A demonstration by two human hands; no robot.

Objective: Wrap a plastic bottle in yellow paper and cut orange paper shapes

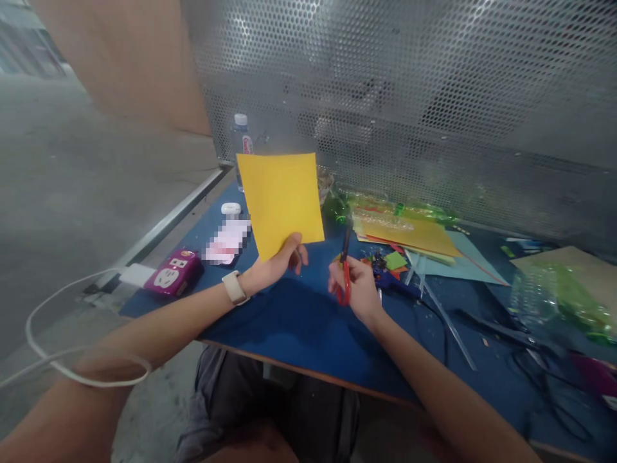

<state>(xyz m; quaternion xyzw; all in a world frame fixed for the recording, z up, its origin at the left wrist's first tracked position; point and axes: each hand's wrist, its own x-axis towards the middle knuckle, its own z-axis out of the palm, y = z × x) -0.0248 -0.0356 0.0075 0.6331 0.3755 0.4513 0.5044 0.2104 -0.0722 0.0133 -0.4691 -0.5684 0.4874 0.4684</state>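
Note:
My left hand (284, 258) pinches a yellow sheet of paper (282, 202) at its lower edge, thumb on the near face. The sheet stands nearly upright above the table, slightly curved. A pair of scissors (344, 273) with red handles is in my right hand (359, 286), its dark blades pointing up. The scissors are apart from the paper, to its right. Beyond my right hand lie small coloured paper scraps (395, 260) and a blue glue gun (398, 283).
On the blue table (289, 328) a purple power socket (174, 273) with a white cable sits left, near a white case (231, 208). A bottle (241, 132) stands behind the sheet. Stacked papers (409, 235), clear sticks (450, 328) and cut plastic (535, 292) lie right. A perforated metal panel (409, 96) rises behind.

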